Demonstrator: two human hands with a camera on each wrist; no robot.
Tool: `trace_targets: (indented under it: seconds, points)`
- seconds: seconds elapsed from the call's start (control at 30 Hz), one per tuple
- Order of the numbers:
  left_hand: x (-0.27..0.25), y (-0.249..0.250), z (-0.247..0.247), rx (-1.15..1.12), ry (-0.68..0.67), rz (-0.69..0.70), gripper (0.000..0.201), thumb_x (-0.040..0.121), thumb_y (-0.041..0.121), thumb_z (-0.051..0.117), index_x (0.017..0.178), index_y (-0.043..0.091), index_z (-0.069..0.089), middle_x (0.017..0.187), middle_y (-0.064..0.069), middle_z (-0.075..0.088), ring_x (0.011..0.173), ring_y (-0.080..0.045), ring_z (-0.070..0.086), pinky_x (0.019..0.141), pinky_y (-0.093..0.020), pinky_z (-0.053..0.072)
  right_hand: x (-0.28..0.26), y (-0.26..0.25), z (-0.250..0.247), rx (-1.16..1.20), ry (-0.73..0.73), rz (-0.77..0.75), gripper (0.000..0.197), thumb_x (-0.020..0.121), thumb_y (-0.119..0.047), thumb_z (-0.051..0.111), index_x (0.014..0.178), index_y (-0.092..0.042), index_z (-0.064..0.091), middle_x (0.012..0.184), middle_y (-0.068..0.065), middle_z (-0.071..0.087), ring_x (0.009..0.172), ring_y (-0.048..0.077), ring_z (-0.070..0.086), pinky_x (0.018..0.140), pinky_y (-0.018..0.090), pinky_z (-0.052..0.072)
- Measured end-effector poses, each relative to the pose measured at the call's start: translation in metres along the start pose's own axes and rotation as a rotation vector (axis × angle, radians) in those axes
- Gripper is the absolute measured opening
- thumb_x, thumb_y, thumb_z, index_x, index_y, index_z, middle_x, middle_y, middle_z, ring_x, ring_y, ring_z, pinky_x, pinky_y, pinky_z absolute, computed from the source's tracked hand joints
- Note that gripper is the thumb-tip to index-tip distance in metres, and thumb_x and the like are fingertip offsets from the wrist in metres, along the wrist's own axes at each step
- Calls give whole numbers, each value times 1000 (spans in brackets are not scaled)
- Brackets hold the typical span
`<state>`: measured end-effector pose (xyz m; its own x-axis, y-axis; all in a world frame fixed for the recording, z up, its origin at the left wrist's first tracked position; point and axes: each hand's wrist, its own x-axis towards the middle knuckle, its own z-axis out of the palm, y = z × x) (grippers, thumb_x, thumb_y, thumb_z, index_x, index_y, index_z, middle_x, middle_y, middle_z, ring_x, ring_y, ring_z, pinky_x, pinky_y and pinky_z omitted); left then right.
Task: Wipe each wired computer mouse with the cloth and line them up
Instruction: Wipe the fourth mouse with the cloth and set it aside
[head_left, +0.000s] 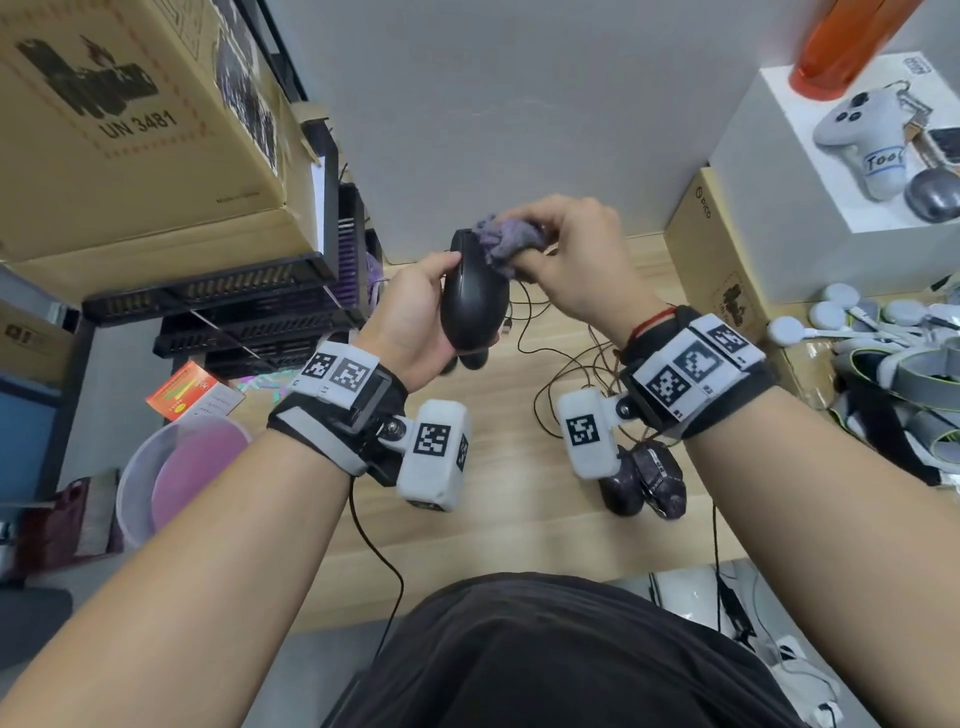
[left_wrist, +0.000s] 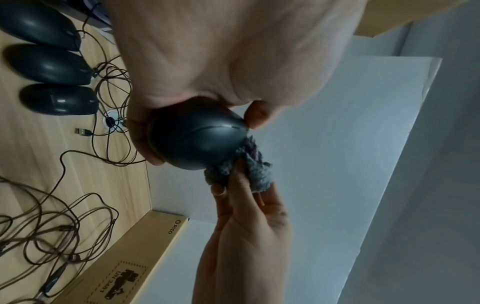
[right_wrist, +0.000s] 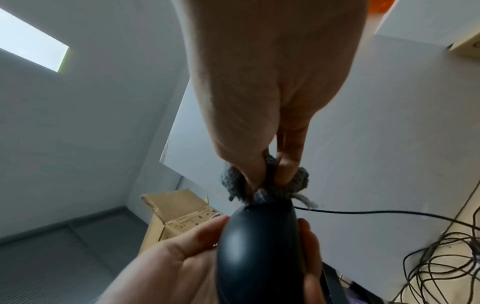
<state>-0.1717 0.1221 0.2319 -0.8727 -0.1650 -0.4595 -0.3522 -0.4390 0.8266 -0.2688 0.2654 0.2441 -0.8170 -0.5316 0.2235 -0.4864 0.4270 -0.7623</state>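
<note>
My left hand (head_left: 415, 317) grips a black wired mouse (head_left: 474, 296) above the wooden desk (head_left: 519, 519), thumb on one side and fingers on the other. My right hand (head_left: 571, 260) pinches a bunched purple-grey cloth (head_left: 506, 241) and presses it on the mouse's front end. The left wrist view shows the held mouse (left_wrist: 197, 139) with the cloth (left_wrist: 249, 170) under its nose, and three black mice (left_wrist: 59, 98) side by side on the desk. In the right wrist view the cloth (right_wrist: 265, 187) sits on top of the mouse (right_wrist: 259, 253). A dark patterned mouse (head_left: 649, 483) lies under my right wrist.
Tangled thin cables (head_left: 566, 364) cover the desk's middle. Cardboard boxes (head_left: 130, 130) and black trays (head_left: 249, 306) stand at the left, a brown box (head_left: 717, 249) and white box (head_left: 831, 171) at the right. A plastic bin (head_left: 176, 467) is beside the desk.
</note>
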Motion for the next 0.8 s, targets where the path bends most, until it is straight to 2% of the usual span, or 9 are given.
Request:
trace_targets:
  seconds: [0.1,0.17,0.23,0.3,0.43,0.57,0.63,0.73,0.8]
  points:
    - [1,-1,-9,28,12,-12,55,102,37,37,139,1,56,126,-21,61,108,-32,52,90,-47,43,-7,-3,-1,16,-207,-58,25,73,-21,85,96,-28,78,86,-10,71,78,11,65,76,23,52]
    - [0,-1,-11,42,-1,-4,50,98,33,42,133,2,59,128,-22,62,109,-33,53,90,-47,43,-4,-2,-5,40,-243,-24,25,72,-20,85,95,-28,78,86,-4,74,79,13,68,77,30,57]
    - [-1,-1,-8,94,-48,18,43,91,22,52,129,4,56,110,-22,63,91,-34,59,76,-42,49,3,-1,-9,42,-154,26,24,74,-19,84,96,-24,77,84,-4,74,73,6,65,78,32,56]
    - [-2,0,-3,197,-58,43,50,84,10,60,133,3,50,94,-20,63,70,-31,60,62,-36,49,7,-2,-13,39,-118,26,23,75,-19,83,98,-21,77,85,-5,72,72,3,63,79,30,55]
    - [1,-2,-6,358,-100,42,49,79,12,70,124,5,52,90,-23,61,69,-30,54,64,-40,36,7,-12,-13,39,-351,-80,24,74,-20,85,97,-22,77,90,-1,74,85,15,68,78,27,55]
    - [2,-6,-5,387,-67,25,61,75,14,74,133,22,56,91,-10,70,81,-35,57,75,-48,31,19,-2,-13,-19,-119,45,22,75,-21,84,95,-22,77,86,-2,74,81,17,69,80,35,57]
    - [1,-5,-3,405,-53,28,60,76,14,73,132,22,56,90,-9,72,82,-34,57,75,-47,33,17,-2,-14,-33,-143,-2,22,75,-22,84,96,-23,77,87,-8,70,80,12,64,79,31,56]
    - [-2,-2,0,457,-72,22,44,78,10,70,118,0,54,89,-25,63,66,-28,52,61,-42,26,7,-13,-10,-49,-348,-150,25,71,-17,82,95,-26,78,89,-10,70,80,9,62,72,20,50]
    - [-4,-2,3,468,-65,26,41,80,6,70,116,-2,53,87,-24,61,66,-29,50,59,-38,26,11,-16,-8,-80,-317,-135,26,72,-16,80,96,-24,78,90,-6,73,77,9,60,69,12,45]
